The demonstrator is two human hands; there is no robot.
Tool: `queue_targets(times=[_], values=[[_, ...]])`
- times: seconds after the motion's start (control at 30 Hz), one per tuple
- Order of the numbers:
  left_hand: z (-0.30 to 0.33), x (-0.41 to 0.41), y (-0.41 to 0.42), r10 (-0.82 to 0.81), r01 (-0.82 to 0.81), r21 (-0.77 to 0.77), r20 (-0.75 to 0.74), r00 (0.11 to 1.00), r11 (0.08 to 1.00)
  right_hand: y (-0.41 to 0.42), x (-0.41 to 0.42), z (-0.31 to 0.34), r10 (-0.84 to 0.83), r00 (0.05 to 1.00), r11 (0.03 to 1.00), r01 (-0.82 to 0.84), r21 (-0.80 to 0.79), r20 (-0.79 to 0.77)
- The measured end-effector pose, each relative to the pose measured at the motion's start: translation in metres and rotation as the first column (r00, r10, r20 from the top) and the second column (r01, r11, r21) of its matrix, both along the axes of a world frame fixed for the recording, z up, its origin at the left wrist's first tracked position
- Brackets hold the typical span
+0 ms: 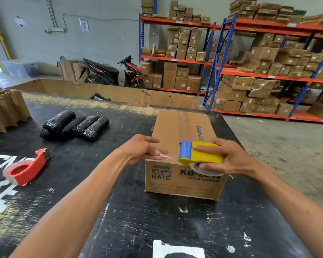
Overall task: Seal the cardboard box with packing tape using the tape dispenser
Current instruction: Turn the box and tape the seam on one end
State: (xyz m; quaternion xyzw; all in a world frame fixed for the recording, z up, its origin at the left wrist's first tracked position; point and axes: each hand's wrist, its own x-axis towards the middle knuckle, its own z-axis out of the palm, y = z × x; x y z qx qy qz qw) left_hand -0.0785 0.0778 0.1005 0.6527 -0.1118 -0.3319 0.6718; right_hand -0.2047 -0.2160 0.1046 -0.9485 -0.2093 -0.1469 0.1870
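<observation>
A brown cardboard box [177, 131] with blue print lies on the black table, its top flaps closed and a strip of clear tape running along the top. My right hand [229, 159] grips a yellow and blue tape dispenser [198, 153] over the box's near top edge. A short length of clear tape [164, 155] stretches from the dispenser's blue head to my left hand [144, 148], whose fingertips pinch its free end just above the box's near left corner.
A red tape dispenser [28, 167] lies on the black table [138, 220] at the left. Several black wrapped rolls [75, 125] lie further back. Brown paper stacks [6, 108] sit at the far left. Shelves of boxes [259, 71] and a parked scooter [110, 71] stand behind.
</observation>
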Motion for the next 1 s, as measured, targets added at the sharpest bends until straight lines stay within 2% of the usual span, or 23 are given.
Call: queue_targets(times=[0.13,0.27,0.43,0.63,0.77,0.87,0.93,1.0], values=[[-0.014,0.005,0.022,0.064,-0.067,0.049,0.054,0.997,0.997,-0.015,-0.009,0.002,-0.044,0.998,0.993,0.039,-0.112,-0.043],[-0.034,0.002,0.012,0.141,-0.193,0.170,0.281,0.949,0.966,0.003,0.003,0.004,-0.128,0.992,0.936,0.123,-0.330,0.008],[-0.051,-0.007,0.006,0.137,-0.329,0.254,0.563,0.815,0.910,0.032,0.012,0.016,-0.202,0.979,0.843,0.167,-0.512,-0.012],[-0.065,-0.009,0.000,0.042,-0.443,0.339,0.754,0.656,0.830,0.055,0.014,0.023,-0.235,0.972,0.778,0.172,-0.604,-0.027],[-0.065,-0.009,0.000,0.035,-0.484,0.357,0.776,0.630,0.799,0.060,0.013,0.026,-0.261,0.964,0.774,0.184,-0.606,-0.040],[-0.061,-0.011,-0.004,-0.030,-0.512,0.413,0.799,0.600,0.753,0.062,0.012,0.027,-0.267,0.962,0.775,0.184,-0.604,-0.050],[-0.055,-0.011,-0.004,-0.109,-0.570,0.484,0.817,0.566,0.664,0.061,0.011,0.027,-0.270,0.961,0.779,0.182,-0.600,-0.058],[-0.051,-0.006,0.004,-0.153,-0.615,0.554,0.800,0.581,0.560,0.060,0.012,0.027,-0.275,0.959,0.785,0.184,-0.592,-0.066]])
